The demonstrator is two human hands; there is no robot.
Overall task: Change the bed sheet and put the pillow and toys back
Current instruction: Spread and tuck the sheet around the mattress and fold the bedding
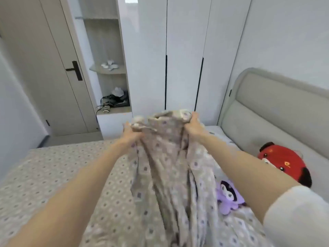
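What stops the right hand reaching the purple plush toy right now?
Probably not yet: the right hand and left hand both grip the raised sheet. The purple plush toy lies close below the right forearm, partly behind hanging cloth; letting go should free the way.

The sheet [165, 157] is bunched between the fingers of the left hand [130, 134] and the right hand [193, 125] and hangs down from them onto the bed [53, 175], which spreads below and left of the left fingers. Right of the right fingers stands the headboard [267, 113]. The larger plush toy [283, 164] lies on the bed against it. The smaller plush toy [229, 195] lies nearer, just beside the hanging sheet, under the right forearm. Beyond the fingers stands the wardrobe [183, 50], with open shelves [106, 68] left of it, then the door [44, 68].
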